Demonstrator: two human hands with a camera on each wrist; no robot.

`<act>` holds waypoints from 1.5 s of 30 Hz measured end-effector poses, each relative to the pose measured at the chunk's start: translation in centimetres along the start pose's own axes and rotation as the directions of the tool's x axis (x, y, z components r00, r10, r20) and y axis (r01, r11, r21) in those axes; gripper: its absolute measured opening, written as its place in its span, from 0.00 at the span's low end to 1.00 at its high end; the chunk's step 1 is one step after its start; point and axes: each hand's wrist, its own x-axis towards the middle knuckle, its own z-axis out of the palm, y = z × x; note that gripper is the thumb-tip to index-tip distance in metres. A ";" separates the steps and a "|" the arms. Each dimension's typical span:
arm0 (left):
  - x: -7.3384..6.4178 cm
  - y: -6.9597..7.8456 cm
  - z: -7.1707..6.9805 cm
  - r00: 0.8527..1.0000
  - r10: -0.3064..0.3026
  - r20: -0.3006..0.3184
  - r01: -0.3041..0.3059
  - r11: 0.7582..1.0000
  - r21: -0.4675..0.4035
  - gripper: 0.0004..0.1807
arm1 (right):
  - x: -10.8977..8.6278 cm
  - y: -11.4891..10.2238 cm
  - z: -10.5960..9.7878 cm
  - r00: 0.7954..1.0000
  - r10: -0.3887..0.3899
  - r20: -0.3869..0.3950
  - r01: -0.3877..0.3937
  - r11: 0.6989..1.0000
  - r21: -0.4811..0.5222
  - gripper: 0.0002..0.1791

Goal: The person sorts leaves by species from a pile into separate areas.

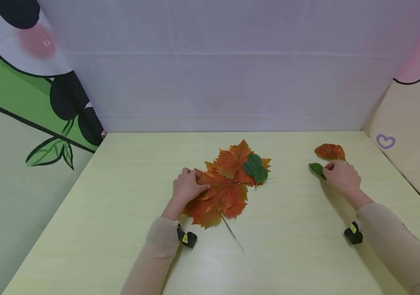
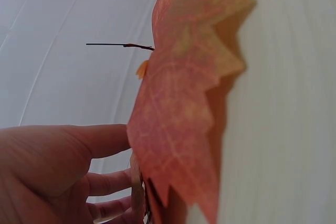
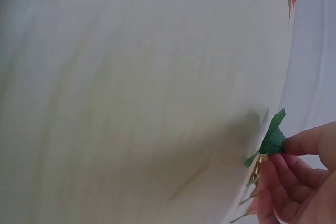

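My left hand (image 1: 188, 187) rests at the left side of a pile of orange maple leaves (image 1: 228, 196). In the left wrist view, the thumb and extended fingers (image 2: 107, 184) touch the maple leaf (image 2: 176, 114) from above; its hidden edge may lie between them. On the pile's right part lies a dark green leaf (image 1: 255, 168). Over at the right, my right hand (image 1: 342, 176) pinches a small green leaf (image 1: 317, 169) between thumb and fingers, seen also in the right wrist view as a green leaf (image 3: 273, 137). Just beyond that hand lies an orange-brown leaf (image 1: 330, 152).
The pale wooden table (image 1: 287, 246) ends at a hanging lilac cloth (image 1: 232, 90) behind. A long thin stem (image 1: 233, 233) sticks out from the pile toward the front. Black wrist cameras (image 1: 353, 233) sit under both sleeves. Printed panels (image 1: 412, 143) flank the table.
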 end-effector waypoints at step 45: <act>0.6 -0.4 0.7 1.000 0.000 -0.009 0.000 1.000 0.004 0.26 | 0.7 -0.5 -1.2 0.991 0.007 -0.130 -0.010 1.000 -0.027 0.18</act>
